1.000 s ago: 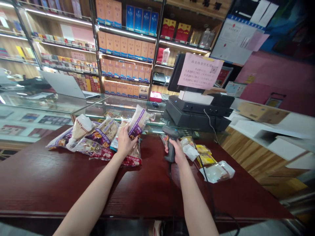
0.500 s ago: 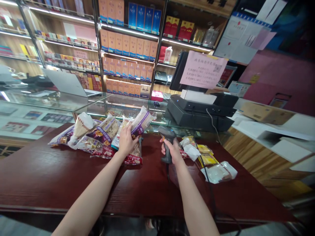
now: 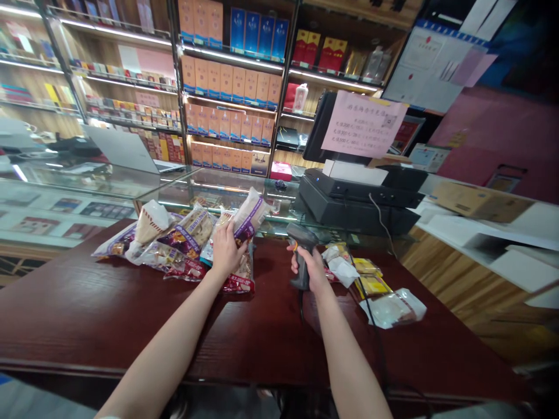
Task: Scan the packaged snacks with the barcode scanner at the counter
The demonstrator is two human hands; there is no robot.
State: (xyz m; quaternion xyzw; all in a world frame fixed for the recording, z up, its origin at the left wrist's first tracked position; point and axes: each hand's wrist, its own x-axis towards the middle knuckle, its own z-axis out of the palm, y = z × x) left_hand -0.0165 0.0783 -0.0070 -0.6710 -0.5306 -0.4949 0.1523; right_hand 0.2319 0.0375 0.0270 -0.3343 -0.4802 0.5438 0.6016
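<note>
Left hand (image 3: 226, 250) still grips the purple-banded bag (image 3: 252, 216), which tilts up toward one o'clock from the hand. Right hand (image 3: 312, 266), at five o'clock in view, stays wrapped around the scanner (image 3: 304, 234), now slightly farther from that bag than half a second ago. Other bags (image 3: 183, 240) unmoved on tabletop (image 3: 262, 337), nine o'clock of left hand; yellow packets (image 3: 373, 284), four o'clock.

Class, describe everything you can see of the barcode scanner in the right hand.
The barcode scanner is dark grey, plastic-looking and pistol-shaped, with a touch of orange below its head. The right hand grips its near-upright handle, head uppermost. A dark cord runs from the handle's base. Whether that base touches the brown tabletop is unclear.
</note>
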